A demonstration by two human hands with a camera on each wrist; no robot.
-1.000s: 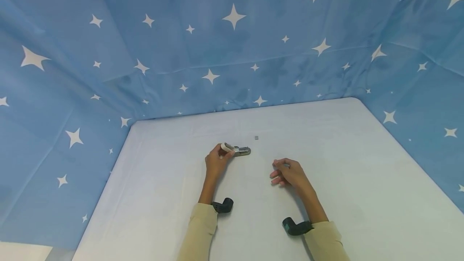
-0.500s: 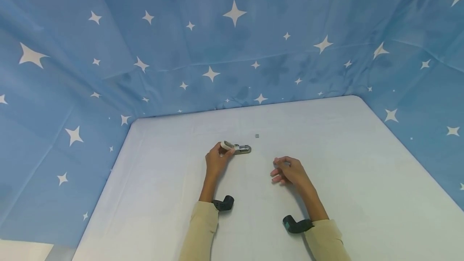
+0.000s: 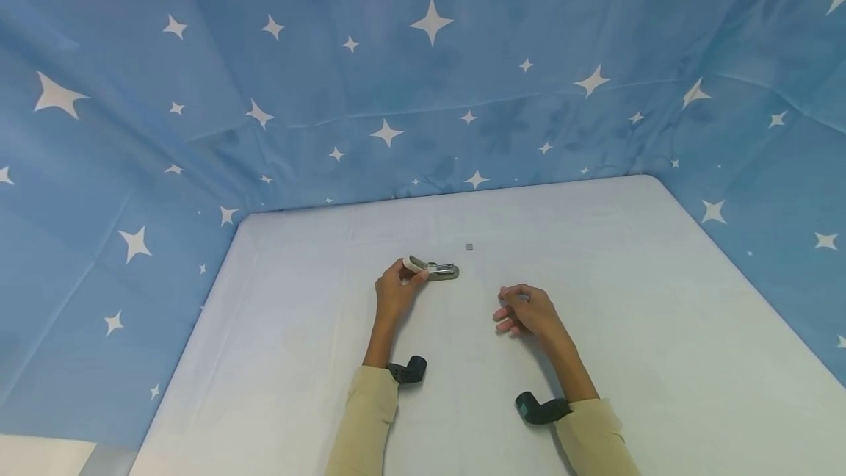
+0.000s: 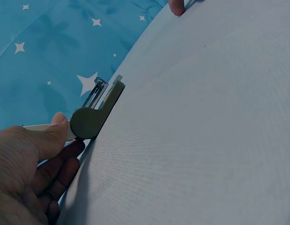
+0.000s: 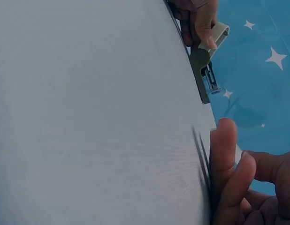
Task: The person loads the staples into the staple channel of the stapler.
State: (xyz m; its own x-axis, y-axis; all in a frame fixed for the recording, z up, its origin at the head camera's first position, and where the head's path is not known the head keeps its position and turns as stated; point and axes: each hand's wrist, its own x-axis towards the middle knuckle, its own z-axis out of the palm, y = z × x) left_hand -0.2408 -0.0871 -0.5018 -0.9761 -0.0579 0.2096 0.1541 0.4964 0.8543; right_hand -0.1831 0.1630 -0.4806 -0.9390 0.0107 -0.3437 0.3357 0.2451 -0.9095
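Note:
My left hand holds a small stapler near its hinge, with thumb and fingers on either side. Its cream top cover is swung far back. In the left wrist view the olive-green base and the metal magazine point away from the hand, low over the table. My right hand hovers to the right of the stapler with loosely bent fingers; the right wrist view shows those fingers close to the tabletop. A small grey block, like a short strip of staples, lies beyond the stapler.
The white-covered table spreads around both hands. Behind it and at both sides hangs a blue curtain with white stars. Each wrist wears a black camera mount.
The view has shifted slightly, with the table a little higher in the picture. Both hands, the stapler and the small grey block keep their places on the table.

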